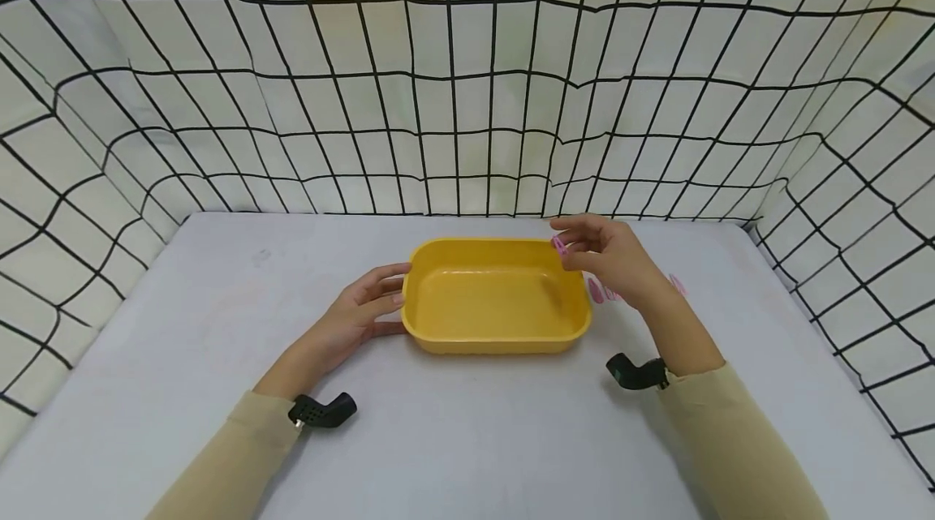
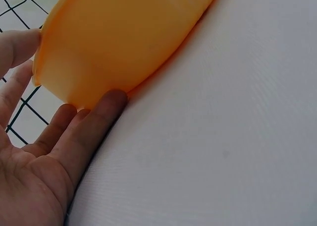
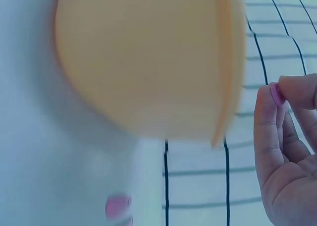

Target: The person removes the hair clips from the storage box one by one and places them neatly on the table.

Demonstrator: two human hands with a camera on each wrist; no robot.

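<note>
A yellow rectangular tray (image 1: 497, 345) with rounded corners lies on the white table. At its left end my left hand (image 1: 361, 305) touches the wall and rim, its fingers fairly straight; the left wrist view shows these fingers (image 2: 106, 109) against the tray's outer wall (image 2: 124, 37). Above the tray's far right corner, my right hand (image 1: 609, 256) pinches a small pink piece (image 1: 559, 246) between thumb and fingertips. The right wrist view shows the pink piece (image 3: 278, 95) beside the tray's rim (image 3: 232, 62), apart from it. Its exact kind is too small to tell.
More small pink pieces (image 1: 596, 290) lie on the table just right of the tray, partly hidden by my right hand and wrist. Another pink piece (image 1: 678, 285) is farther right. Black netting (image 1: 453, 78) before pale walls borders the table's back and sides.
</note>
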